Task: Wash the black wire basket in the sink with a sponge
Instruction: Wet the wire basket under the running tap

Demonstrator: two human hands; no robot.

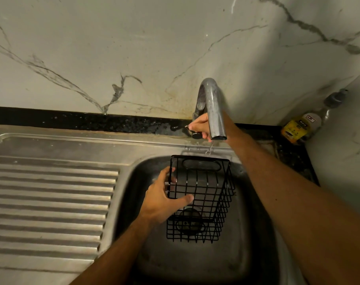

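Observation:
The black wire basket [203,194] hangs tilted over the steel sink [242,249], its handle end up near the spout. My left hand [162,200] grips its left side, thumb across the wires. My right hand [199,127] is closed around the tap handle behind the curved chrome faucet [213,108]. A thin trickle of water [209,149] falls from the spout toward the basket's top edge. No sponge is visible.
A ribbed steel drainboard [49,198] lies to the left of the bowl. The round drain [189,222] shows through the basket. A yellow-labelled soap bottle [304,126] stands in the right corner against the marble wall.

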